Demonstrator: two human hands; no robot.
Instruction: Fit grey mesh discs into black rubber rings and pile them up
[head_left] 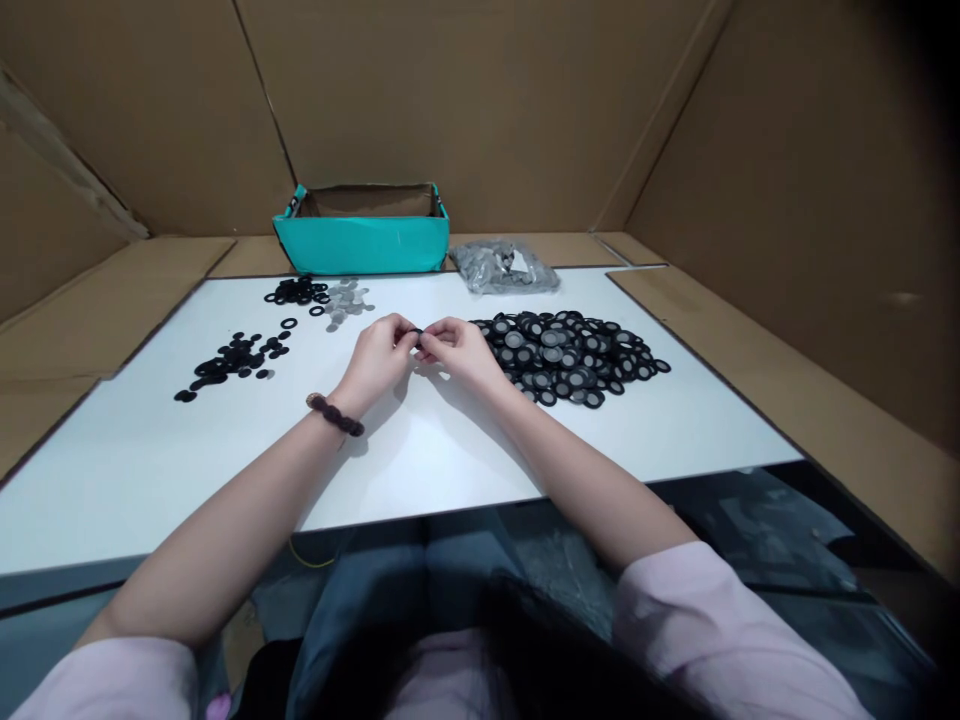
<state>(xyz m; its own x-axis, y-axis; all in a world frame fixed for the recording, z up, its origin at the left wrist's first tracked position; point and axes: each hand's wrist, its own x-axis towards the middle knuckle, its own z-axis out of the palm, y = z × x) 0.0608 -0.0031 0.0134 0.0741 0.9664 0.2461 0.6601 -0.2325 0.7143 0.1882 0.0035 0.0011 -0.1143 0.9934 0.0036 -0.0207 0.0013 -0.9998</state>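
Observation:
My left hand (381, 355) and my right hand (459, 350) meet over the middle of the white table top (420, 450). The fingertips of both pinch one small black ring (417, 335) between them. A dark bead bracelet (335, 414) sits on my left wrist. Just right of my right hand lies a large heap of black rings with grey mesh centres (570, 355). To the left lie a scatter of plain black rings (234, 358), a smaller black pile (298, 291) and a small pile of grey mesh discs (346, 300).
A teal open box (361, 240) stands at the back of the table. A clear bag of grey parts (507, 266) lies to its right. Brown cardboard walls (787, 170) enclose the bench on three sides. My lap lies below the table's near edge.

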